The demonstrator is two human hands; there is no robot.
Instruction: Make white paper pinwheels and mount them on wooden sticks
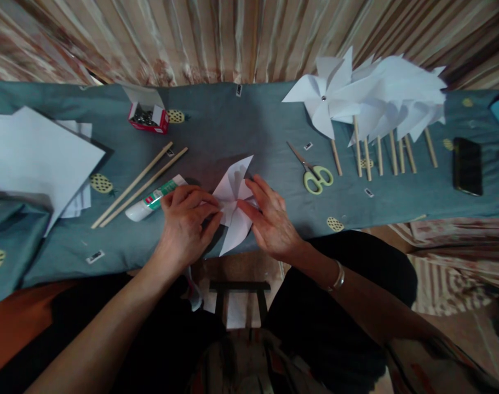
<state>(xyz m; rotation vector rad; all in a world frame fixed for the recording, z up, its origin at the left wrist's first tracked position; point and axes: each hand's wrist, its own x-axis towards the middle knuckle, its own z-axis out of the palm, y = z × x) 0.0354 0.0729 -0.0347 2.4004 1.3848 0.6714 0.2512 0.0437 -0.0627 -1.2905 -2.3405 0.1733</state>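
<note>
A white paper pinwheel without a stick lies near the table's front edge, its blades folded in toward the middle. My left hand pinches its left side between thumb and fingers. From the right, my right hand grips another blade, with fingertips close to the centre. A white and green glue stick lies just beyond my left hand, partly hidden by it. Two wooden sticks rest side by side to the left of the glue. Scissors with green handles lie to the right of the pinwheel.
White paper sheets are stacked at the left. An open red box of small dark metal pieces stands at the back. Several pinwheels on sticks overlap at the back right, near a black phone. A curtain hangs behind the table.
</note>
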